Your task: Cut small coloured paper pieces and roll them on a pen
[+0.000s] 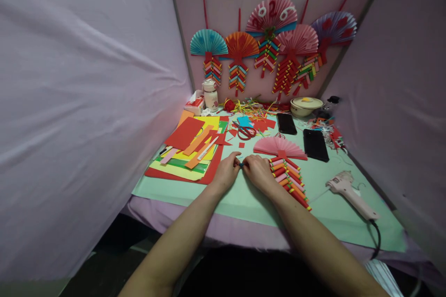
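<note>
My left hand (227,171) and my right hand (258,171) meet at the middle of the green table cover. Between their fingertips they hold a small blue paper piece (241,165), mostly hidden by the fingers. Just right of my right hand lies a pink paper fan (280,147). Below the fan hang rows of paper rolls (289,178) in red, orange and pink. To the left of my left hand is a stack of coloured paper (184,133). Red-handled scissors (246,132) lie beyond the hands.
A glue gun (351,195) with a black cord rests at the right. Two dark phones (315,145) (286,124) lie behind it. A lidded bowl (305,106), a jar (210,96), a tissue pack (195,103) and paper scraps line the back. Paper fans (272,16) hang on the wall.
</note>
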### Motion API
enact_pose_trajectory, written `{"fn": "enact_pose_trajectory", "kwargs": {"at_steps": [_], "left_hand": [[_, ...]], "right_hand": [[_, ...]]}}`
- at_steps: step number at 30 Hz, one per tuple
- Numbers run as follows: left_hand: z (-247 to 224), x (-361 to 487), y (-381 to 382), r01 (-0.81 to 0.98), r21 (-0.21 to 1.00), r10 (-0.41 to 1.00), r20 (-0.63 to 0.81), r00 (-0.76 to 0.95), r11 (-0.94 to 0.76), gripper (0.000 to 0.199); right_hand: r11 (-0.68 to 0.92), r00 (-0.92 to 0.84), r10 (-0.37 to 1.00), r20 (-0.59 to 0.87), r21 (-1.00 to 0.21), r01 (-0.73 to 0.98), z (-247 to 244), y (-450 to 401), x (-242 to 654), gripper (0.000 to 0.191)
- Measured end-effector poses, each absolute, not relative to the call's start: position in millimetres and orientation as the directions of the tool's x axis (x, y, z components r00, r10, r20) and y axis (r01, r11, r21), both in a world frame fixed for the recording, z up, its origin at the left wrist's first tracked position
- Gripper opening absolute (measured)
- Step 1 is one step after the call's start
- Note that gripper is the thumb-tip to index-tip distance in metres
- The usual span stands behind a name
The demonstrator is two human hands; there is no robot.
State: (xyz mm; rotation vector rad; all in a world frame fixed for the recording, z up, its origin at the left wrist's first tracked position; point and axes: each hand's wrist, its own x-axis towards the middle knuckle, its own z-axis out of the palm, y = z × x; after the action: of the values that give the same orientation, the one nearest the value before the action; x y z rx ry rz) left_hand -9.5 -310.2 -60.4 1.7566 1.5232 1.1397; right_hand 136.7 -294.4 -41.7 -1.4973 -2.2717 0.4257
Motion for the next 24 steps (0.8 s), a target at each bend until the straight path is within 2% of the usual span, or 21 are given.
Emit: {"fn": "enact_pose_trajectory", "kwargs": {"at_steps": [5,8,11,14,17,24], "left_hand": [[-54,-8,-311,0.332,0.926,0.978,0.207,-0.041,-0.182,0.041],[-48,-7,-311,0.153,0.978,0.988,0.150,-0.030,-0.143,0.039],[-42,-6,-313,-0.006,0.997,0.997,0.082,0.009,-0.082,0.033],[-38,-4,-315,-0.115,0.993,0.999,0.023,0.023,-0.020,0.027],[-36,-2,-316,-0.184,0.983,1.000,-0.017,0.004,0.017,0.030],[-36,-2,-316,-0.227,0.973,0.996,-0.060,-0.059,0.045,0.034]], "right_hand": [[0.329,-0.305,0.939,0.158,-0.669,0.667,-39,-291,141,0.014],[0.259,-0.302,0.946,0.116,-0.830,0.495,-33,-289,146,0.023],[0.164,-0.317,0.947,0.060,-0.935,0.313,-26,-288,151,0.033],[0.075,-0.311,0.950,0.015,-0.980,0.185,-23,-290,153,0.035],[0.013,-0.305,0.952,-0.021,-0.994,0.112,-23,-292,152,0.033],[-0.008,-0.293,0.956,-0.029,-0.997,0.073,-27,-294,147,0.027]]}}
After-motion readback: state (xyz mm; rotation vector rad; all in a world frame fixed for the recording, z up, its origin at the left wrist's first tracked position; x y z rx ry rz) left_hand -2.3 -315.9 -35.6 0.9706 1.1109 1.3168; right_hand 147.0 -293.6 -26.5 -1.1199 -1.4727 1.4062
